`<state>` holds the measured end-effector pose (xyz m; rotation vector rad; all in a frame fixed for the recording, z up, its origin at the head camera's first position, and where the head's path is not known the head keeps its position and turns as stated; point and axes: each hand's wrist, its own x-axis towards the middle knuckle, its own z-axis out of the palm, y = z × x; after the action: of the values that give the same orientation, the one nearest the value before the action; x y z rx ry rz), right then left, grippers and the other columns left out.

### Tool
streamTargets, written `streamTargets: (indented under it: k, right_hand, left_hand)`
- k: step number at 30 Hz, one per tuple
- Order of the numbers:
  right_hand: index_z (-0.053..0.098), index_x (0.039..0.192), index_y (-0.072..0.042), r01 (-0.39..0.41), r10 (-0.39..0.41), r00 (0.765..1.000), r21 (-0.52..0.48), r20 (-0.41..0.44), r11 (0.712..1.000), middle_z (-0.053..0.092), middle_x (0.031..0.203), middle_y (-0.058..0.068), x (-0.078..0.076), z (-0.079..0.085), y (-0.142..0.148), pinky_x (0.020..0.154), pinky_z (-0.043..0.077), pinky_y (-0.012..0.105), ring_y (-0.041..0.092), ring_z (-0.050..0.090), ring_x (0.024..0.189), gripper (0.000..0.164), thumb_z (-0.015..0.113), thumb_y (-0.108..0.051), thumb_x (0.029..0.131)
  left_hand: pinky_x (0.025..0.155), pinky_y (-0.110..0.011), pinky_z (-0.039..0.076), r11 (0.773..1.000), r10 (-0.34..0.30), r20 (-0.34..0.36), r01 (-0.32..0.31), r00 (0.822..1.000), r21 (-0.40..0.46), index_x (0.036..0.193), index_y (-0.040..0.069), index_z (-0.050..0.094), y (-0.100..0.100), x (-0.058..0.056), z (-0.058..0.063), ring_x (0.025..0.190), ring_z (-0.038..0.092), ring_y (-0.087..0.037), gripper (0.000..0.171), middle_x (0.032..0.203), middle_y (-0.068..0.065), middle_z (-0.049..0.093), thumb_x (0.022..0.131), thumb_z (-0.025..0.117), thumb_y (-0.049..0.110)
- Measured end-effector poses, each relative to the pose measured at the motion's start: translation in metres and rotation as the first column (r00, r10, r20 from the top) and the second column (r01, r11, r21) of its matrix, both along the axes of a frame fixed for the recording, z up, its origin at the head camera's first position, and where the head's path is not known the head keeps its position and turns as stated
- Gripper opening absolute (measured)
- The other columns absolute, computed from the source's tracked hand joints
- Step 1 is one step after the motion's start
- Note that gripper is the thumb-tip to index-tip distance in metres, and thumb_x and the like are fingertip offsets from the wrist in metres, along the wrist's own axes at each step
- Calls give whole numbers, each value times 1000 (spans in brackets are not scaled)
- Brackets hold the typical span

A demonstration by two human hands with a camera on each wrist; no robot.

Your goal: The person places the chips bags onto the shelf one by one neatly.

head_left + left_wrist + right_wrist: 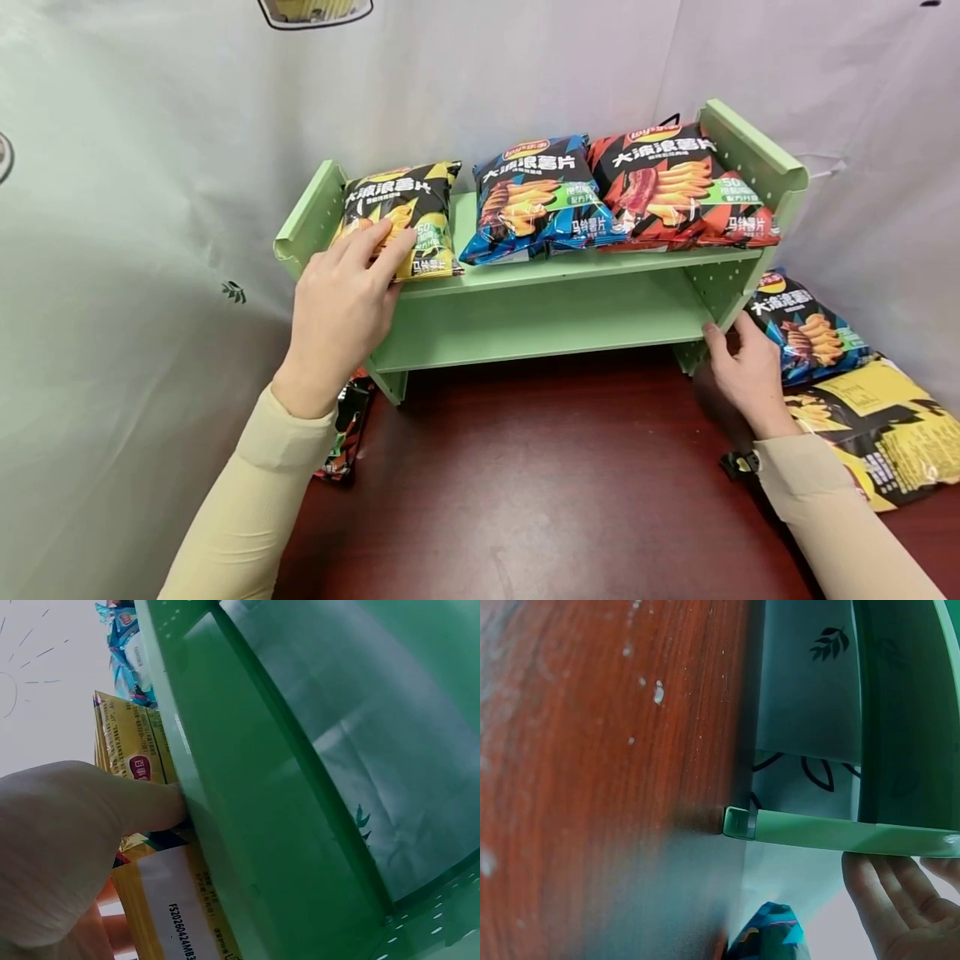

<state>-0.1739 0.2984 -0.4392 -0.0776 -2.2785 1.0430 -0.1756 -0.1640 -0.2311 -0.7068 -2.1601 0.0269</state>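
Note:
A green two-tier shelf rack (pixel 540 312) stands on the table. My left hand (pixel 345 287) holds a yellow-and-black bag of chips (pixel 442 196) at the left of the top tier. Its fingers lie over the bag's front, and the thumb (pixel 150 806) is at the shelf's front edge. My right hand (pixel 750 375) grips the rack's right side panel (pixel 817 831) low down; fingertips meet the panel's outer face, while in the head view the thumb is at its front edge. Beside the yellow bag sit a blue bag of chips (pixel 536 196) and a red one (pixel 675 187).
Right of the rack, another blue bag of chips (pixel 810 329) and a larger yellow bag (pixel 900 425) lie on the dark red table (pixel 540 492). A red-and-black bag (pixel 348 433) lies by the left leg. Pale sheeting (pixel 525 67) hangs behind.

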Motion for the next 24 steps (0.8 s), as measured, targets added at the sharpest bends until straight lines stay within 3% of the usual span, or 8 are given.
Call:
streamTargets:
  k: [8, 24]
  right_hand:
    - [59, 125, -12, -3, 3, 1000, -4, -13, 1000, 65, 118, 19, 0, -1, 1, 82, 38, 52, 41, 59, 108, 34, 54, -29, 96]
    - [60, 126, -12, 4, -4, 1000, 13, -11, 1000, 67, 114, 18, -2, -2, 1, 77, 38, 42, 37, 61, 100, 34, 53, -29, 97]
  left_hand:
    - [82, -55, 48, 1000, 15, 9, -15, 1000, -16, 135, 20, 57, -1, -3, 0, 126, 52, -34, 55, 137, -11, 56, 82, 69, 10]
    - [82, -54, 46, 999, -20, -28, 21, 999, 41, 138, 19, 54, -6, 3, 0, 124, 53, -31, 67, 135, -8, 56, 76, 76, 10]
